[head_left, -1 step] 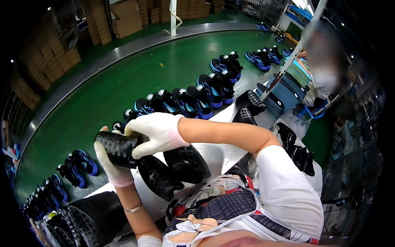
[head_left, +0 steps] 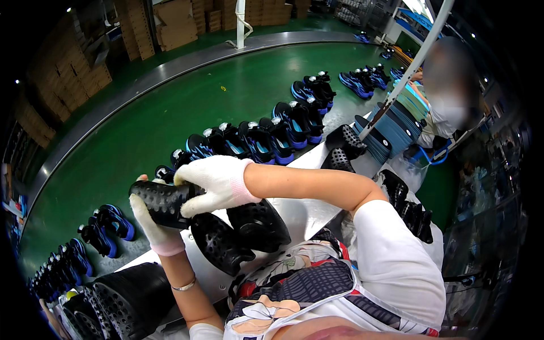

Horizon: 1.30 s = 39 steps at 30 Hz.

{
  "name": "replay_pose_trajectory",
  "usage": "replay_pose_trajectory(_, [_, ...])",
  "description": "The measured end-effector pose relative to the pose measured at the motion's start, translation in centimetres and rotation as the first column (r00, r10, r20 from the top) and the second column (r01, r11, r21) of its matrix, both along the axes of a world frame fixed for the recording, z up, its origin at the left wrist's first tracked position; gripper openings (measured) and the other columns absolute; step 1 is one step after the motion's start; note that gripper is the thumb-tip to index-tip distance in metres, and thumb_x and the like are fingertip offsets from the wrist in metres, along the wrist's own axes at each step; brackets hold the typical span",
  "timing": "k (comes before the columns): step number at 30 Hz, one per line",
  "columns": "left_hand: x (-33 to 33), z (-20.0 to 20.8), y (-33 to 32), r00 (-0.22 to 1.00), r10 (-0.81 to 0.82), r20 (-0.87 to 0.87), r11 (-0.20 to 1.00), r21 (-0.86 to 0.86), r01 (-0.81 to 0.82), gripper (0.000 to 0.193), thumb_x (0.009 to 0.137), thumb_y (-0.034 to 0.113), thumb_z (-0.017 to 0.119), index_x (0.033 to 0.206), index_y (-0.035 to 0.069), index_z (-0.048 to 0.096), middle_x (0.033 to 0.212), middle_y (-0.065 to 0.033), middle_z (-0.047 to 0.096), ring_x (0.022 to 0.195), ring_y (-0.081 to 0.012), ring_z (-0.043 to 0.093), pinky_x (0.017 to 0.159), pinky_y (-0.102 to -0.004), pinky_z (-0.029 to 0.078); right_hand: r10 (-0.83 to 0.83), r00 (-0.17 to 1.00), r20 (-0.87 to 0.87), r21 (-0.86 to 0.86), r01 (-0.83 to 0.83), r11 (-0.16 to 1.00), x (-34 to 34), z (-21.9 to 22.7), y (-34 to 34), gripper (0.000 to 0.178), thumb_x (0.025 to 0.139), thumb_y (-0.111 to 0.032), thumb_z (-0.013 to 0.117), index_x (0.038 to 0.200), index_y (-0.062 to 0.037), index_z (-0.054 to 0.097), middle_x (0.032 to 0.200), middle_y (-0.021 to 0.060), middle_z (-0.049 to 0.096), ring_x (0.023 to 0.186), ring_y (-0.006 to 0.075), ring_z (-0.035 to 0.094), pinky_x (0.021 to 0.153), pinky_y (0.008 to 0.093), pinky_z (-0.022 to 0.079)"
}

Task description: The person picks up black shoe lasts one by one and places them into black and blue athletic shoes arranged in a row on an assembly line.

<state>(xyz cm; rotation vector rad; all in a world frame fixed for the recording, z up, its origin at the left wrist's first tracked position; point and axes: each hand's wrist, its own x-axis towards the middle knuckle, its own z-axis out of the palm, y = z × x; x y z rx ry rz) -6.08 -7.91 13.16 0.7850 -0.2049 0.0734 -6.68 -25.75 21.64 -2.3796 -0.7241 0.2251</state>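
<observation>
Both of my hands wear white knit gloves with pink cuffs and grip one black, dimpled plastic shoe tree (head_left: 161,202) over the table edge. My left hand (head_left: 152,224) wraps its outer end from below and the left. From the right, my right hand (head_left: 215,180) closes on its other end, fingers over the top and thumb along the near side. Just below my right hand, two more black shoe trees (head_left: 220,243) rest on the white tabletop (head_left: 297,212). Some of my fingertips are hidden behind the held piece.
Beyond the table, black and blue sneakers (head_left: 258,141) stand in rows on a green conveyor belt (head_left: 141,124). More black shoe trees (head_left: 130,297) lie at lower left and others (head_left: 345,141) at right. Blue insoles (head_left: 377,139) are stacked by a white post (head_left: 405,73). A co-worker (head_left: 450,107) sits beyond.
</observation>
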Motion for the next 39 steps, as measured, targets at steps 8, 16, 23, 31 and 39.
replay_pose_trajectory(8, [2.2, -3.8, 1.5, 0.974, 0.219, 0.053, 0.974, 0.052, -0.222, 0.037, 0.098, 0.040, 0.050, 0.117, 0.007, 0.053, 0.098, -0.0012, 0.056, 0.088, -0.0124, 0.055, 0.082, -0.0284, 0.046, -0.032, 0.999, 0.019, -0.252, 0.035, 0.967, 1.7, -0.7, 2.1, 0.047, 0.080, -0.046, 0.059, 0.082, 0.0007, 0.061, 0.067, 0.0169, 0.061, 0.067, 0.0349, 0.063, 0.065, 0.0418, 0.051])
replay_pose_trajectory(16, [3.2, -5.3, 1.9, 0.985, 0.172, 0.017, 0.985, -0.032, -0.172, 0.039, 0.095, 0.039, 0.057, 0.113, 0.004, 0.053, 0.085, -0.0051, 0.060, 0.078, -0.0133, 0.059, 0.073, -0.0262, 0.050, 0.115, 0.988, 0.101, -0.498, -0.049, 0.866, 3.1, 0.0, 4.3, 0.043, 0.083, -0.044, 0.055, 0.077, -0.0017, 0.063, 0.066, 0.0157, 0.063, 0.063, 0.0329, 0.065, 0.060, 0.0420, 0.052])
replay_pose_trajectory(23, [3.8, -11.7, 3.5, 0.887, 0.457, -0.061, 0.753, 0.558, -0.349, 0.045, 0.090, 0.033, 0.066, 0.125, 0.006, 0.058, 0.119, -0.0097, 0.058, 0.101, -0.0191, 0.059, 0.090, -0.0317, 0.048, 0.047, 0.996, 0.072, -0.648, 0.011, 0.761, 6.5, -1.8, 3.5, 0.042, 0.082, -0.046, 0.057, 0.080, -0.0049, 0.064, 0.069, 0.0163, 0.064, 0.069, 0.0343, 0.065, 0.066, 0.0413, 0.052])
replay_pose_trajectory(31, [2.9, -15.5, 2.5, 0.845, 0.448, 0.291, 0.162, 0.903, -0.397, 0.050, 0.076, 0.027, 0.075, 0.122, 0.012, 0.062, 0.132, -0.0212, 0.046, 0.121, -0.0365, 0.047, 0.102, -0.0408, 0.040, -0.055, 0.993, -0.104, -0.692, -0.033, 0.721, 9.3, -4.0, 3.3, 0.050, 0.081, -0.049, 0.056, 0.086, -0.0007, 0.068, 0.073, 0.0184, 0.065, 0.075, 0.0325, 0.065, 0.077, 0.0380, 0.052])
replay_pose_trajectory(39, [3.6, -17.7, 2.3, 0.832, 0.455, 0.319, 0.214, 0.867, -0.450, 0.054, 0.071, 0.031, 0.078, 0.118, 0.009, 0.062, 0.132, -0.0203, 0.046, 0.119, -0.0395, 0.046, 0.100, -0.0453, 0.041, -0.005, 0.966, -0.259, -0.691, -0.182, 0.700, 13.4, -6.4, 6.9, 0.055, 0.079, -0.052, 0.057, 0.094, -0.0008, 0.070, 0.075, 0.0198, 0.064, 0.073, 0.0292, 0.063, 0.071, 0.0373, 0.050])
